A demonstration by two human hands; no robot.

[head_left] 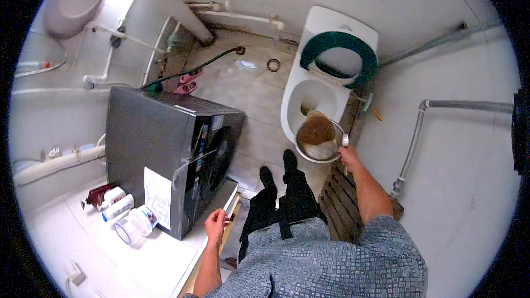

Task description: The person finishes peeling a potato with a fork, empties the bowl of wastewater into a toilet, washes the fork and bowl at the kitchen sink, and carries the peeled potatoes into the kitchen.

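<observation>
My right hand [348, 158] is closed round the handle of a round metal pot [321, 151]. The pot is tilted over the front of the white toilet bowl [288, 111], and brown liquid [317, 129] runs from it toward the bowl. Behind the bowl, the lid and the dark green seat [366, 60] stand raised. My left hand [216, 225] hovers beside the edge of the white counter, its fingers curled together. Whether something small is between them is not clear.
A dark grey front-loading machine [146, 132] stands at left. Bottles [118, 207] and a clear plastic jar [132, 229] lie on the white counter [157, 259]. Pink slippers [187, 88], a black hose [193, 70] and a floor drain [273, 65] are farther back. A brush [369, 103] hangs beside the toilet.
</observation>
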